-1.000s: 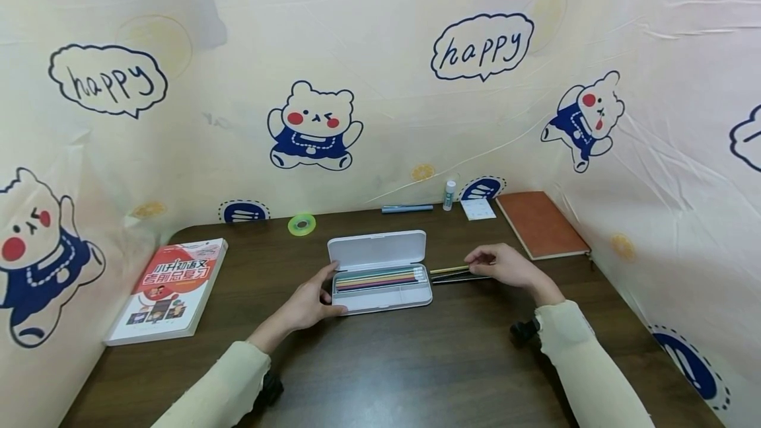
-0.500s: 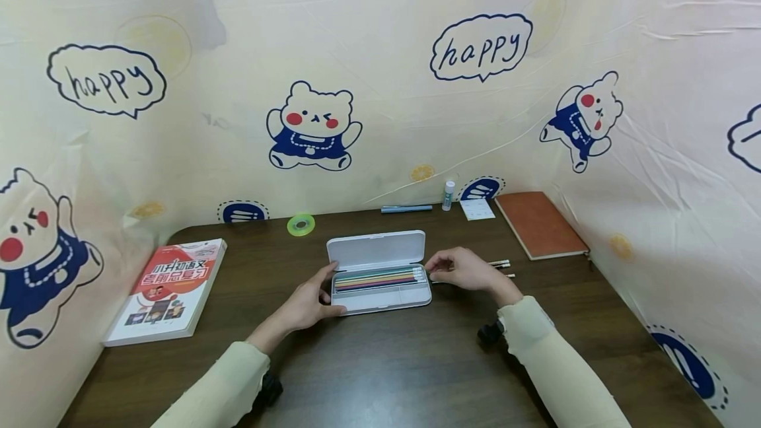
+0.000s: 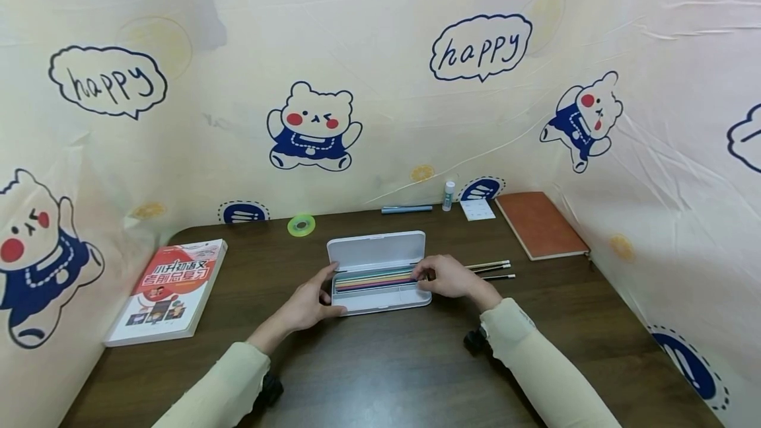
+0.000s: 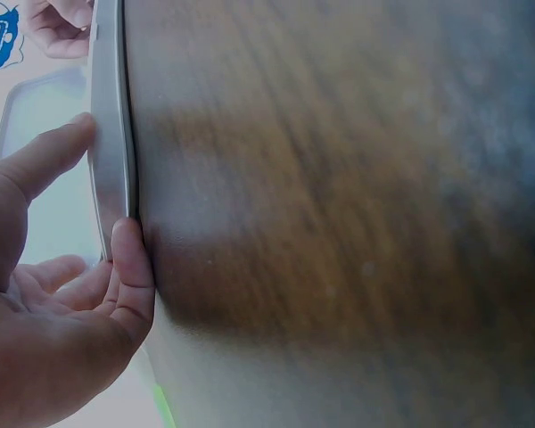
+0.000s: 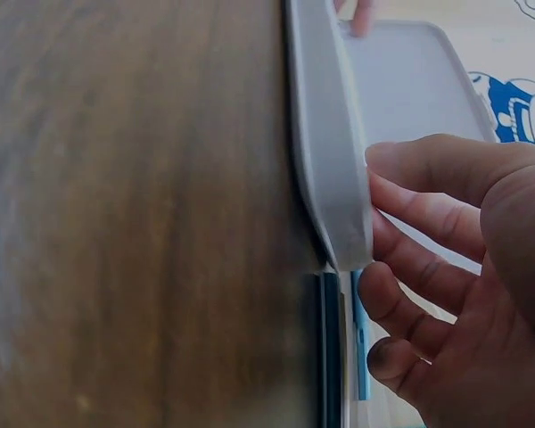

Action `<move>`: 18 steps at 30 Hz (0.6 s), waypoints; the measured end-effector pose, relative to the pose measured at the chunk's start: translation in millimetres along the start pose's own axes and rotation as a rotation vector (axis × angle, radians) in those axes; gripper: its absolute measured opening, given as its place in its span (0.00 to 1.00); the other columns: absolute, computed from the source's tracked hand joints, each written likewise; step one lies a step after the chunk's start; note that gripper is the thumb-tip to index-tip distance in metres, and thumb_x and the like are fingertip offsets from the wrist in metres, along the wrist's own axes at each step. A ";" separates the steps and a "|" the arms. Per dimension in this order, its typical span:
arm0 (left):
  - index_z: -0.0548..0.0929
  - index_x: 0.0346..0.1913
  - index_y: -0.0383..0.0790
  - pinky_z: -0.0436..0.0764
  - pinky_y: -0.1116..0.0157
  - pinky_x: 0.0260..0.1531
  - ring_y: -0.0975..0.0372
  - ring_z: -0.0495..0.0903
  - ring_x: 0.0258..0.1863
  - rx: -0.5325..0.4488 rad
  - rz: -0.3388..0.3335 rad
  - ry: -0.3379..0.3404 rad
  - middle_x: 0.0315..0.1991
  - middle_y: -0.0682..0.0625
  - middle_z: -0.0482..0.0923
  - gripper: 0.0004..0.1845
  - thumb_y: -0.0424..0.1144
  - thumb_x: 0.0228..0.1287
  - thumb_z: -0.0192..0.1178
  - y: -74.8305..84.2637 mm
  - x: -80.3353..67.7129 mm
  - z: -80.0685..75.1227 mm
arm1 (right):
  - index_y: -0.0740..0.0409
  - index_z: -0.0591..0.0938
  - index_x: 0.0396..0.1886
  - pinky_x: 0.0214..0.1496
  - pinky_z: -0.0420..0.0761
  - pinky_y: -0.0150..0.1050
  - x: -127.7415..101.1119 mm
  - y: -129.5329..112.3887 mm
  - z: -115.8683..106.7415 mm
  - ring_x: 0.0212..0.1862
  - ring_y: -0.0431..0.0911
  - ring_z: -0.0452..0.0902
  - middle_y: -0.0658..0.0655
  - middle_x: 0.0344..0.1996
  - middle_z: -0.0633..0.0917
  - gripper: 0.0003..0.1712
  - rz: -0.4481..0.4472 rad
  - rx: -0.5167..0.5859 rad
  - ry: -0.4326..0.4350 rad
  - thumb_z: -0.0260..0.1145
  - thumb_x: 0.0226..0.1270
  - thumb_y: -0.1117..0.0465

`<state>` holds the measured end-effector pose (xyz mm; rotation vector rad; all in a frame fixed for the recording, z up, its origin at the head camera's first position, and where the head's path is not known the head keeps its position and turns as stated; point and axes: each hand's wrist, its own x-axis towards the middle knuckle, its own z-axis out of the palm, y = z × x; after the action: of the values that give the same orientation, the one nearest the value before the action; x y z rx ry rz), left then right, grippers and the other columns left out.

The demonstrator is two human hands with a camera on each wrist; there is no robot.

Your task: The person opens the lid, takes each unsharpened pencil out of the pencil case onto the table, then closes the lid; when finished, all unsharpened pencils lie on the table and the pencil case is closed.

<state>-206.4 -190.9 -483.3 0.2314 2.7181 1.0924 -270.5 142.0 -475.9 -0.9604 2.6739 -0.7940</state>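
Observation:
A white pencil case [image 3: 380, 306] lies with its lid [image 3: 376, 249] raised, several coloured pencils [image 3: 371, 279] side by side in it. My left hand [image 3: 306, 300] grips its left end, thumb at the front and fingers round the side; the left wrist view shows fingertips against the case wall [image 4: 110, 169]. My right hand [image 3: 447, 276] is over the right end, bent fingertips at the pencils' ends. In the right wrist view, the thumb and fingers of the right hand [image 5: 446, 241] are at the rim; whether they pinch a pencil is hidden. Several loose pencils [image 3: 496, 269] lie right of the case.
Along the back of the brown table [image 3: 380, 375] are green tape [image 3: 301, 224], a blue pen [image 3: 407, 209], a glue stick [image 3: 448, 196] and a small white card [image 3: 477, 209]. A brown notebook [image 3: 543, 225] lies at the right, a thick book [image 3: 169, 290] at the left.
My right hand has moved left from the loose pencils to the right end of the case, uncovering the loose pencils' ends. My left hand has stayed on the case.

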 end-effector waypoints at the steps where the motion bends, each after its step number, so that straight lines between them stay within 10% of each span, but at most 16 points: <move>1: 0.55 0.78 0.47 0.73 0.67 0.33 0.63 0.74 0.34 0.000 0.000 0.000 0.66 0.43 0.72 0.53 0.42 0.54 0.76 0.2 -0.2 0.0 | 0.49 0.88 0.42 0.43 0.74 0.35 0.8 -0.3 1.3 0.37 0.39 0.74 0.47 0.38 0.86 0.08 0.004 -0.009 0.001 0.69 0.64 0.62; 18: 0.55 0.78 0.47 0.73 0.68 0.33 0.63 0.74 0.33 -0.004 0.003 0.002 0.67 0.43 0.72 0.52 0.42 0.54 0.76 -0.8 -0.6 -0.3 | 0.46 0.88 0.35 0.41 0.74 0.34 6.4 -4.9 7.4 0.35 0.39 0.73 0.44 0.32 0.84 0.07 0.007 -0.034 0.026 0.71 0.63 0.64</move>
<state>-205.9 -191.8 -483.6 0.2343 2.7182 1.0996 -270.3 131.7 -479.5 -0.9542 2.7194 -0.7667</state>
